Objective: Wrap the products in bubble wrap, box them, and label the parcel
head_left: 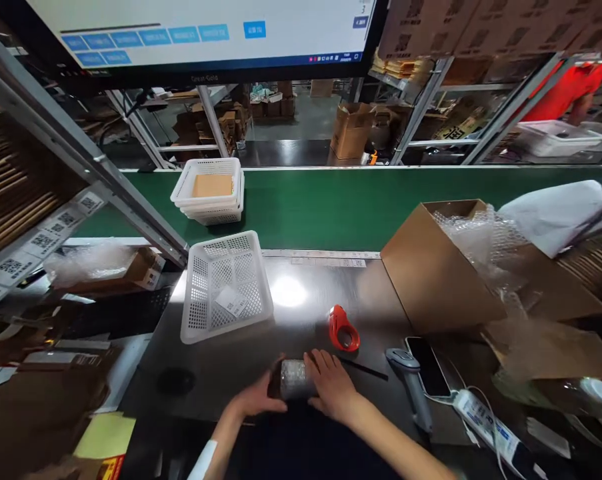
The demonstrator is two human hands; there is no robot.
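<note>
Near the front edge of the dark metal table, a small bubble-wrapped bundle (293, 380) sits between my two hands. My left hand (258, 398) grips its left end, the thumb along the near side and the other fingers partly hidden behind it. Around the right end curl the fingers of my right hand (333, 388). What lies inside the wrap cannot be made out. An orange tape dispenser (343, 329) rests just beyond my right hand, and a thin black strip (365, 368) lies beside that hand.
Left of centre stands a white mesh basket (267, 293) with a paper slip inside. Stacked white baskets (215, 217) sit on the green conveyor belt (321, 207). At right are a cardboard box (435, 280) with bubble wrap, a barcode scanner (411, 387), a phone (428, 367) and a power strip (491, 427).
</note>
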